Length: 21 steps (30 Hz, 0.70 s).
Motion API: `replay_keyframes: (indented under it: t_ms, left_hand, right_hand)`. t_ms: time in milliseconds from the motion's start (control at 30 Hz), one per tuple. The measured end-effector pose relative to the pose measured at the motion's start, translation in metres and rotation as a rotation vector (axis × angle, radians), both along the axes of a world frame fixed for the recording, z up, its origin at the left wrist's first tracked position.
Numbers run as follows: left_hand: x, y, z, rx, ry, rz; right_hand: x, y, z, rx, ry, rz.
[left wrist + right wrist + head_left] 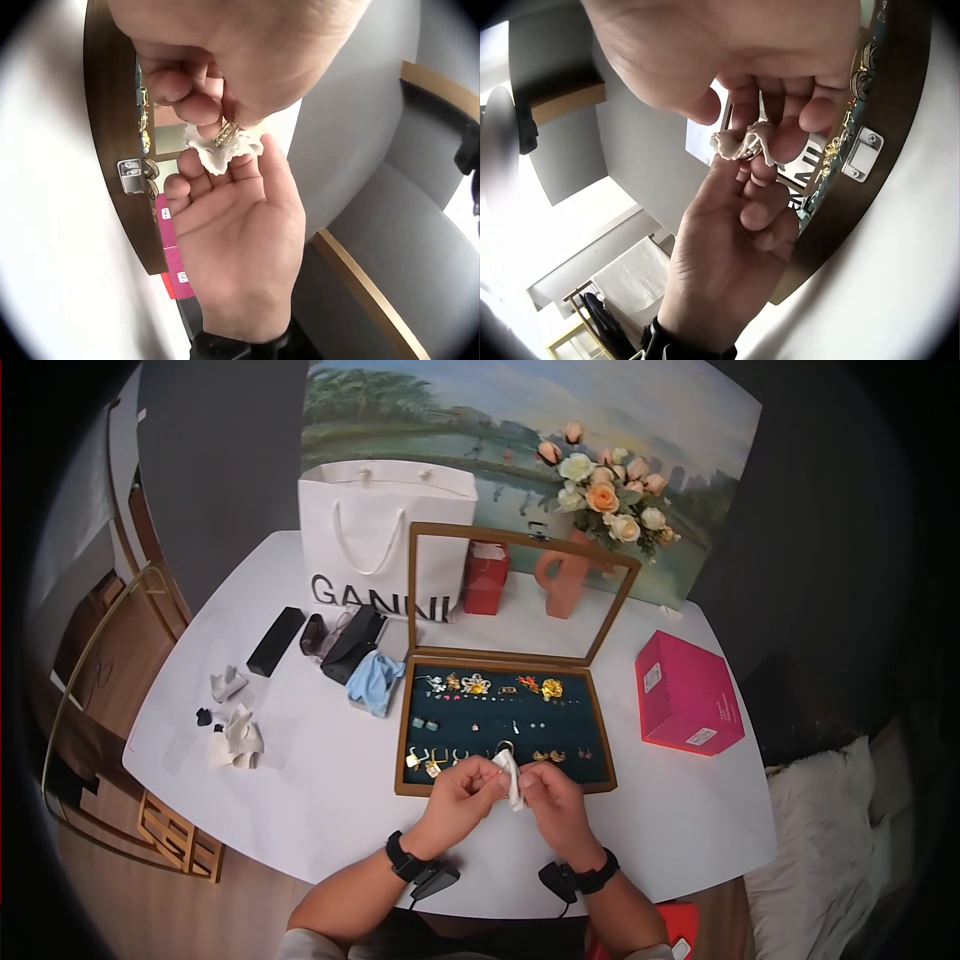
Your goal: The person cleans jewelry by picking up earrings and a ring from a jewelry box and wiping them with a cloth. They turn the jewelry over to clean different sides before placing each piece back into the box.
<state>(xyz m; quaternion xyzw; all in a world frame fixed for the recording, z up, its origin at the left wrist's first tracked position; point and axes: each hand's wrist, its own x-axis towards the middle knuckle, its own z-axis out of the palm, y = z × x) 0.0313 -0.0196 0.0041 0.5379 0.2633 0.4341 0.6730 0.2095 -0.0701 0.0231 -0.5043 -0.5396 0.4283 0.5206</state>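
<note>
Over the front edge of an open wooden jewelry case (440, 710), the left hand (458, 802) and right hand (558, 815) meet around a small white cloth (509, 778). In the left wrist view, the left hand (247, 52) pinches a small gold piece (226, 134) against the cloth (216, 156). The right hand (244, 232) holds that cloth on its fingers from below. Seen from the right wrist, the cloth (759, 139) lies crumpled between both hands' fingertips, partly covering the gold piece. Rows of earrings and brooches (476, 684) sit on the case's dark lining.
Behind the case stand a white shopping bag (380, 540), a red box (486, 582) and a flower vase (566, 588). A pink box (688, 695) is at right. Leftward lie a blue cloth (375, 680), sunglasses (313, 635), a black box (276, 641) and crumpled paper (238, 740).
</note>
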Motion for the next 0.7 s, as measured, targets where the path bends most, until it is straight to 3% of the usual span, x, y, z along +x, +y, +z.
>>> replay_keyframes:
  t_ms: [67,167,200,300,400,500,633,700]
  left_hand:
    - [0.001,0.001,-0.004,-0.028,0.039,-0.034]
    - [0.001,0.002,-0.005,-0.047,0.058,-0.056]
    - [0.001,0.003,-0.005,-0.053,0.054,-0.046]
    - [0.001,0.002,-0.001,-0.052,0.046,-0.036]
    - [0.001,-0.001,0.007,-0.069,0.048,-0.047]
    - [-0.002,0.000,0.004,-0.084,0.091,-0.106]
    - [0.000,0.000,0.005,-0.077,0.091,-0.145]
    - [0.004,-0.005,0.005,-0.077,0.078,-0.150]
  right_hand:
    - [0.003,-0.002,-0.016,0.049,-0.011,-0.009]
    - [-0.002,-0.003,-0.024,0.037,0.171,-0.051]
    - [-0.002,-0.004,-0.025,-0.061,0.241,-0.011]
    - [-0.003,-0.009,-0.012,-0.184,0.116,0.055]
    - [0.003,-0.008,-0.012,-0.276,0.263,0.107]
    - [0.002,-0.010,-0.005,-0.270,0.064,0.019]
    - [-0.006,-0.007,-0.021,-0.077,0.042,-0.193]
    - [-0.005,-0.006,-0.022,-0.089,0.062,-0.200]
